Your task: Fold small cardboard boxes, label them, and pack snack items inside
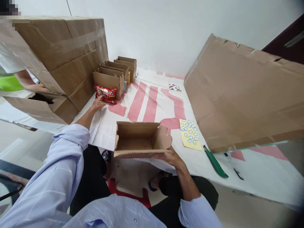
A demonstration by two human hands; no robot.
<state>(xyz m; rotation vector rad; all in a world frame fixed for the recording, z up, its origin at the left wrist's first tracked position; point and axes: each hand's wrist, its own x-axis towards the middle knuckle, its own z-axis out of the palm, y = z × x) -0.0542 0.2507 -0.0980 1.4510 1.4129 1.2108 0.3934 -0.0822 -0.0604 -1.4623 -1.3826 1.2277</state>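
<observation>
My left hand [97, 104] reaches forward to a shiny red food packet [106, 94], its fingers closed on the packet's lower left part; some fingertips are hard to make out. The packet leans in front of the nearest of several small cardboard boxes [108, 80]. Close to my body, an open-topped cardboard box [139, 154] sits at the table's front edge, with its inside bare. My right hand [169, 157] grips that box from below at its right end, the fingers partly hidden underneath.
Large taped cartons [78, 53] wall off the left side, with another person's arm [28, 80] beyond them near an open carton [45, 106]. A cardboard panel [244, 95] stands right. A yellow patterned card [190, 134], green-handled cutter [215, 163], pen [234, 166] and small printed card [175, 87] lie on the cloth.
</observation>
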